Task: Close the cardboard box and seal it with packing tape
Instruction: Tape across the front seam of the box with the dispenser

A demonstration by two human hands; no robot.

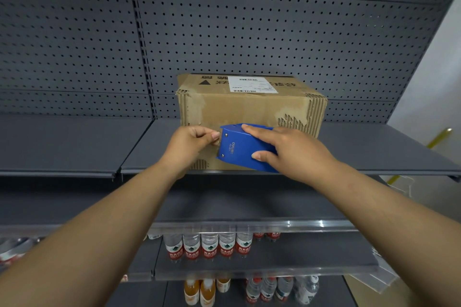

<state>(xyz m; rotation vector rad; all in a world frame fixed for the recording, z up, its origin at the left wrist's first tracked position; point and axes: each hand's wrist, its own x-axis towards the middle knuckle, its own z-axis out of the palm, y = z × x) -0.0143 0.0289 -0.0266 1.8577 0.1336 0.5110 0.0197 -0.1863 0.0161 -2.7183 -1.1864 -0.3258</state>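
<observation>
A worn brown cardboard box stands on the top grey shelf, its flaps down and a white shipping label on its upper face. My right hand grips a blue tape dispenser held against the box's near face. My left hand has its fingers curled and pinches at the dispenser's left end, where the tape end comes out. The tape itself is too faint to make out.
The grey shelf runs left and right of the box, with a perforated back panel behind it. Lower shelves hold water bottles and orange drink bottles. A yellow pole stands at the right.
</observation>
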